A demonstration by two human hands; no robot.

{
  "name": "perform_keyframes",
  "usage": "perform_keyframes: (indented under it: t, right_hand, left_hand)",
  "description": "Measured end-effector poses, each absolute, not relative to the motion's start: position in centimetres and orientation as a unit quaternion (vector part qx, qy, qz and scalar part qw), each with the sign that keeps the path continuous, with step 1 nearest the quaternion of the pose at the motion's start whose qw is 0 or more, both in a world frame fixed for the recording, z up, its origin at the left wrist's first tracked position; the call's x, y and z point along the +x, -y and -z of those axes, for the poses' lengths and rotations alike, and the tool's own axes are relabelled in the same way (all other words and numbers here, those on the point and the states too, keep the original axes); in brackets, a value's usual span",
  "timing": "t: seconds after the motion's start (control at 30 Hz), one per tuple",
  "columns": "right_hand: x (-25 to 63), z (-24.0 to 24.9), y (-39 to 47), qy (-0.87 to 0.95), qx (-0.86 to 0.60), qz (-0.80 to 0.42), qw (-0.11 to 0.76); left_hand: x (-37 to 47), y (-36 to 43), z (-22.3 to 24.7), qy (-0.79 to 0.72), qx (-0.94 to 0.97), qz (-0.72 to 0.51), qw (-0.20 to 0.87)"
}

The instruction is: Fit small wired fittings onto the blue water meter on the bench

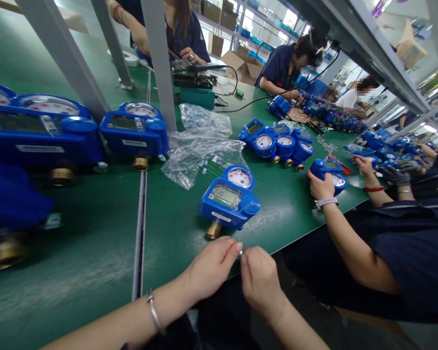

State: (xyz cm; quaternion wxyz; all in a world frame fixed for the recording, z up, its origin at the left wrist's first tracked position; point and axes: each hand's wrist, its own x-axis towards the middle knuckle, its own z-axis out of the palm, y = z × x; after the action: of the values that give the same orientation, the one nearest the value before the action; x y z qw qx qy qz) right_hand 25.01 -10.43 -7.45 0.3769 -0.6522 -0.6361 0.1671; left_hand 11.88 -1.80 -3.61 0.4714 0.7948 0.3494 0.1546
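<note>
My left hand (pixel 213 265), with a silver bangle at its wrist, is closed in a pinch at the table's front edge. Fingertip to fingertip with it, my right hand (pixel 261 277) is closed too. Between them shows a small shiny piece (pixel 241 253), mostly hidden by the fingers and too small to name. Just beyond my hands, a blue water meter (pixel 228 201) lies on the green table, its grey display and round dial facing up. Its brass pipe end (pixel 213 230) points toward my left hand without visible contact.
More blue meters stand at left (pixel 135 129) and right of centre (pixel 277 143). Clear plastic bags (pixel 204 150) with small parts lie behind the near meter. Grey metal posts (pixel 156 63) rise from the table. At right, a co-worker's hand (pixel 323 187) holds another meter.
</note>
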Motion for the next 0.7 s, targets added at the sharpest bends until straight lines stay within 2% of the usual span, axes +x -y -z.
perform_keyframes:
  t: [0.17, 0.37, 0.47, 0.7]
  right_hand:
    - [24.7, 6.7, 9.4, 0.632, -0.641, -0.232, 0.369]
    - [25.2, 6.4, 10.2, 0.660, -0.653, -0.134, 0.346]
    - [25.8, 6.8, 10.3, 0.681, -0.639, -0.123, 0.335]
    - [25.7, 6.8, 9.1, 0.653, -0.625, -0.210, 0.372]
  left_hand:
    - [11.8, 1.7, 3.6, -0.357, 0.794, -0.159, 0.465]
    - [11.7, 1.5, 3.9, -0.366, 0.780, -0.152, 0.485]
    - [11.8, 1.5, 4.2, -0.374, 0.768, -0.146, 0.498]
    - [11.9, 1.9, 3.9, -0.394, 0.764, -0.156, 0.487]
